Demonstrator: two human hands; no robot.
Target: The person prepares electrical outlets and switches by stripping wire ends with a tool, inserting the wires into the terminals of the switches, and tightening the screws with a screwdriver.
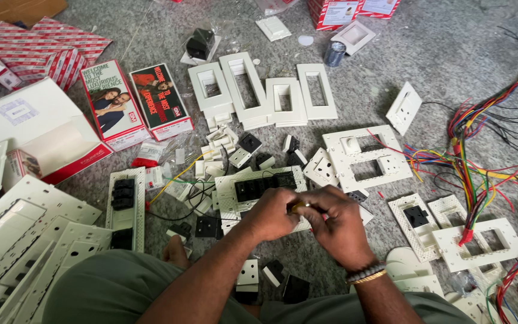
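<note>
Olive-green trousers (pixel 109 288) of the seated person fill the lower edge, with both forearms rising from them toward the middle of the view. Left hand (pixel 271 213) and right hand (pixel 334 225) meet knuckle to knuckle, both curled shut around a small yellow-handled tool (pixel 298 206), of which only a short piece shows between the fingers; which hand bears it more cannot be told. A beaded and gold bracelet (pixel 367 274) circles the right wrist.

Directly beyond the hands, partly hidden by them, lies a white switch plate (pixel 259 185) fitted with black modules. Loose black and white switch modules (pixel 235 150) are scattered just past it, and more lie below the left forearm. Farther beyond stands a row of empty white frames (pixel 259 90). Left of the left hand rests a narrow plate with black switches (pixel 126 204), and beyond that two printed cartons (pixel 136 102). Further left is a stack of large white plates (pixel 25 240). Right of the right hand lie a white plate with cut-outs (pixel 364 159), smaller back boxes (pixel 418 219), and a bundle of coloured wires (pixel 475 156) spreading over the grey floor (pixel 451 54).
</note>
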